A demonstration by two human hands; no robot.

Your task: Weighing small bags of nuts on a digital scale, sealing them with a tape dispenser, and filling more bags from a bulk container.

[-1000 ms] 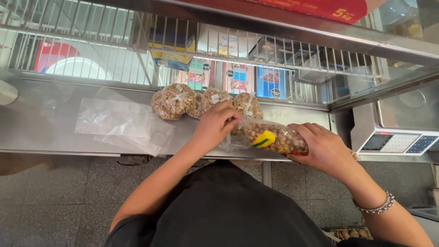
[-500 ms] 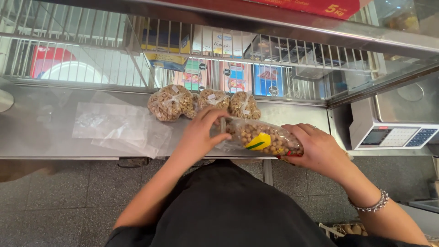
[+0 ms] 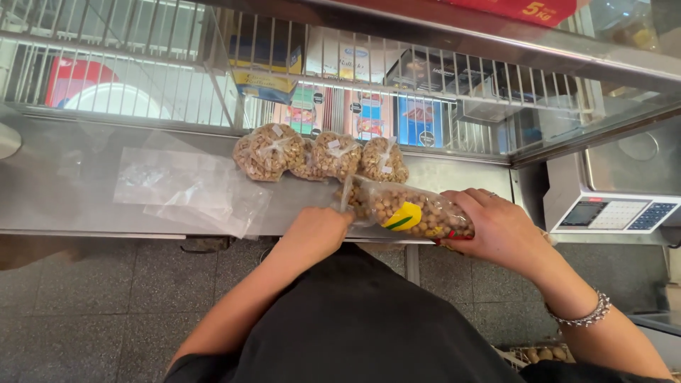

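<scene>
Gripping a clear bag of nuts [image 3: 411,211] on the steel counter [image 3: 71,191] — right hand [image 3: 496,230] clasping one end, left hand [image 3: 316,230] pinching its open end — while four tied bags [image 3: 319,154] sit finished and empty plastic bags [image 3: 188,186] lie unfilled.

Bright, even daylight, soft shadows. Glare streaks on the grey steel counter [image 3: 85,191] and the glass case front [image 3: 603,92] far right. Edges bend, wide-angle. Slight blur far back.
</scene>
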